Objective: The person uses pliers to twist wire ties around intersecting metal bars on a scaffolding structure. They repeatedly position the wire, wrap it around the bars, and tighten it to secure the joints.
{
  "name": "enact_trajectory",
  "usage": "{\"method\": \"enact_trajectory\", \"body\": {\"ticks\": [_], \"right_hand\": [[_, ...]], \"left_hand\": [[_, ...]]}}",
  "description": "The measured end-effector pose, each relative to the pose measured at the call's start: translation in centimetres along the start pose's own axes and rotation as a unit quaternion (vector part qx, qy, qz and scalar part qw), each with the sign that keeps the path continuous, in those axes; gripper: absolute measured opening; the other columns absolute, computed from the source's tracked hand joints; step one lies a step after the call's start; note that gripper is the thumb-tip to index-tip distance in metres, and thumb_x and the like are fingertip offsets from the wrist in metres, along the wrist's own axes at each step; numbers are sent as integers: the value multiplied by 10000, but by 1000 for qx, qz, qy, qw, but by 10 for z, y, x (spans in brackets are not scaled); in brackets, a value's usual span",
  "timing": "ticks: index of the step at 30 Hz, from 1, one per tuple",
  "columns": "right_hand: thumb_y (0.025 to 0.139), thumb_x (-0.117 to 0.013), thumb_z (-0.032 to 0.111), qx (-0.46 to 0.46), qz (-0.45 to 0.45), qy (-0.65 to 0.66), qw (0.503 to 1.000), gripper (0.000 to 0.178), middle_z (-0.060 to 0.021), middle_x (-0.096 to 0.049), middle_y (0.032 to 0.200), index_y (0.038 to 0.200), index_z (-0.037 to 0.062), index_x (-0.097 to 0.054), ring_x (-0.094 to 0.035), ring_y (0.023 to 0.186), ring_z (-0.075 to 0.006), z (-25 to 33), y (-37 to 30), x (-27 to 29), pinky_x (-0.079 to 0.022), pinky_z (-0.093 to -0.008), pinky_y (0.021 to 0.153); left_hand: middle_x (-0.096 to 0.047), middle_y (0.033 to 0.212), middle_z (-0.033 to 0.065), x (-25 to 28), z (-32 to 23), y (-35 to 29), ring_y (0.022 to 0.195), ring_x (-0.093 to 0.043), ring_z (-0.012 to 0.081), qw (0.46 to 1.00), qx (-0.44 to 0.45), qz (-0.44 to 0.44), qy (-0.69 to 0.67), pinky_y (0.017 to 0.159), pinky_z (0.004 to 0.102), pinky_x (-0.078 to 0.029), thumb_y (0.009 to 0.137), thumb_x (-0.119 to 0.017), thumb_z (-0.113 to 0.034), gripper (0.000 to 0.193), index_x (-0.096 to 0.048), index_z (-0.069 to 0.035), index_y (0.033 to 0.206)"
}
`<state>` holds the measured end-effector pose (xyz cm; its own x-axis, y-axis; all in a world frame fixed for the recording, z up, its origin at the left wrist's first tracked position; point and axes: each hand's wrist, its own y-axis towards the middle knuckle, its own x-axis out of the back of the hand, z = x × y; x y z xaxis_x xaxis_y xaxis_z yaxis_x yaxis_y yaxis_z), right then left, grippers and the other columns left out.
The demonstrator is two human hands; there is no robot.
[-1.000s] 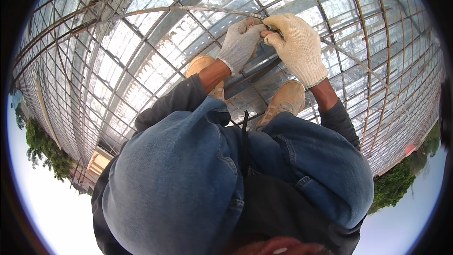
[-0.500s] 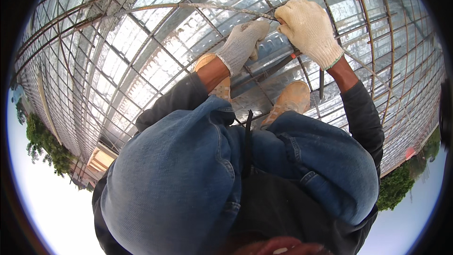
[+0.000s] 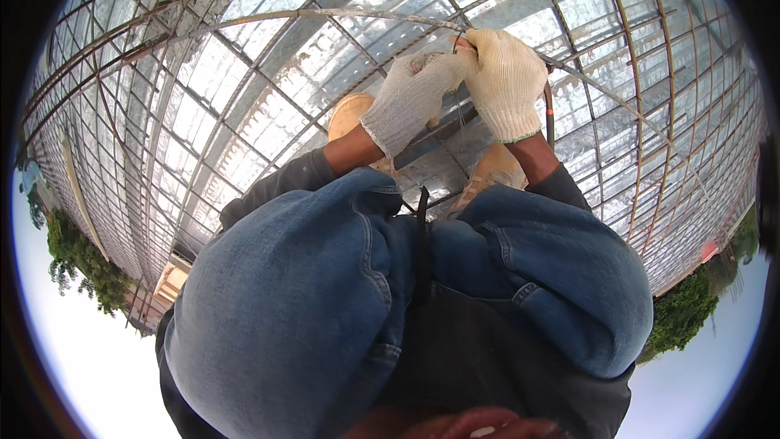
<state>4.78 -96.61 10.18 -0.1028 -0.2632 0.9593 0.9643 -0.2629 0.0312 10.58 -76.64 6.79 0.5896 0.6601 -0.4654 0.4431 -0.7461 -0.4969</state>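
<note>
My left hand (image 3: 413,102), in a pale knit glove, is closed in a pinch on thin tie wire (image 3: 463,126); fine strands hang below it. Right against it, my gloved right hand (image 3: 505,85) is closed too, with a fingertip at a dark wire loop (image 3: 459,39) by a bar crossing. From behind the right hand sticks out the black, orange-banded handle of pliers (image 3: 550,114); their jaws are hidden. Just beyond both hands a long, curved rebar (image 3: 349,12) runs across the mesh.
A rebar grid (image 3: 268,73) spreads all around over shiny ribbed metal decking (image 3: 301,77). My tan shoes (image 3: 349,112) stand among the bars, below my bent knees. Trees (image 3: 77,256) show past the left edge, with a wooden frame (image 3: 171,280) nearby.
My right hand has come down and left, from the curved bar to against my left hand. The pliers' handles have swung from below the right hand to its right side.
</note>
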Motion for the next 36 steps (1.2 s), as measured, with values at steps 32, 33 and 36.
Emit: {"method": "enact_trajectory", "body": {"ticks": [32, 33, 36], "right_hand": [[975, -798, 234, -335, -3, 75, 939, 410, -200, -794, 1170, 1321, 16, -772, -754, 1162, -365, -54, -136, 49, -589, -505, 985], [977, -794, 247, -343, 7, 56, 938, 406, -202, -796, 1165, 1311, 16, -776, -747, 1175, -382, -59, -139, 46, -581, -520, 995], [985, -760, 271, -331, 71, 117, 934, 434, -236, -793, 1132, 1306, -20, -758, -755, 1104, -441, -73, -136, 41, -571, -550, 954]], "left_hand": [[-761, 975, 28, -6, -43, 10, 870, -667, 88, 914, -168, -281, 240, 821, 283, -554, 1035, -815, -188, 223, -775, -11, 1165], [-758, 977, 23, -9, -41, 10, 869, -657, 84, 920, -152, -275, 234, 819, 282, -550, 1037, -813, -189, 224, -777, -11, 1167], [-756, 986, 19, -21, -33, 7, 878, -652, 99, 930, -113, -261, 232, 817, 291, -547, 1039, -814, -198, 221, -786, -22, 1170]]}}
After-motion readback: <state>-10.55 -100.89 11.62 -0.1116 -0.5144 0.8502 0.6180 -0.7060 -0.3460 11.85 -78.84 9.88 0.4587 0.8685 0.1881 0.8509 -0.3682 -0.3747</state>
